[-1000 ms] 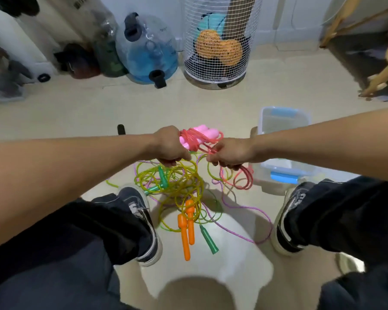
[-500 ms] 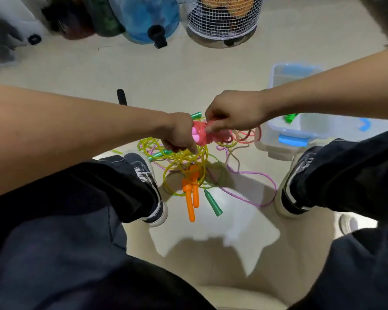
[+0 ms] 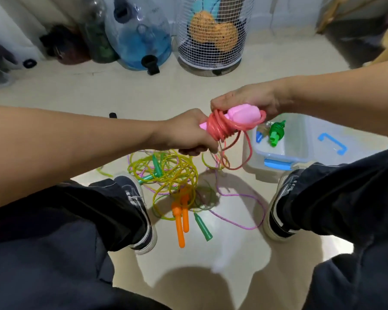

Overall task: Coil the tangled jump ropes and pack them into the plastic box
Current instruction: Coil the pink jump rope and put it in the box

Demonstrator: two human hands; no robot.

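Note:
My left hand (image 3: 186, 133) grips the pink handles (image 3: 242, 115) of a jump rope, with the red rope (image 3: 220, 128) wound in tight turns around them. My right hand (image 3: 249, 99) holds the same bundle from above, its fingers curled over the handle tops and the rope. A loose red loop hangs below toward the floor. A tangle of yellow-green and purple ropes (image 3: 166, 175) with orange handles (image 3: 180, 220) and green handles (image 3: 203, 227) lies on the floor between my shoes. The clear plastic box (image 3: 278, 153) with blue latches stands at the right and holds a coiled rope with green handles (image 3: 276, 133).
My black shoes (image 3: 137, 209) flank the rope pile. A white wire basket (image 3: 211, 34), a blue water jug (image 3: 141, 34) and bottles stand against the far wall. A small black object (image 3: 113, 115) lies on the floor behind my left arm.
More red rope is wound around the pink handles than a second ago. Both hands lifted the bundle and shifted it right, nearer the box.

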